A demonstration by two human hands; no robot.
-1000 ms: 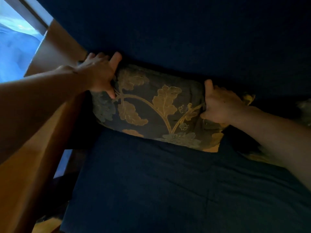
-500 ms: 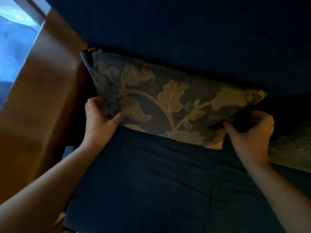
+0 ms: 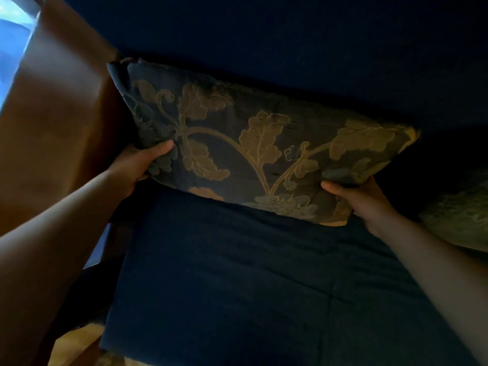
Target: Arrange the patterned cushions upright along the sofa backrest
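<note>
A dark cushion with gold leaf and vine patterns [image 3: 253, 146] leans against the navy sofa backrest [image 3: 290, 43], its lower edge on the seat. My left hand [image 3: 140, 165] grips its lower left side, thumb on the front. My right hand [image 3: 361, 199] holds its lower right corner from below. A second patterned cushion [image 3: 459, 220] shows partly at the right edge, lying lower on the seat.
The navy sofa seat [image 3: 250, 286] stretches toward me. A brown wooden armrest or panel [image 3: 58, 114] rises at the left, with a bright window [image 3: 10, 35] beyond it. Wooden floor [image 3: 76, 344] shows at the lower left.
Both hands dropped from the cushion's upper sides to its lower corners. The cushion now stands taller against the backrest, its top left corner raised.
</note>
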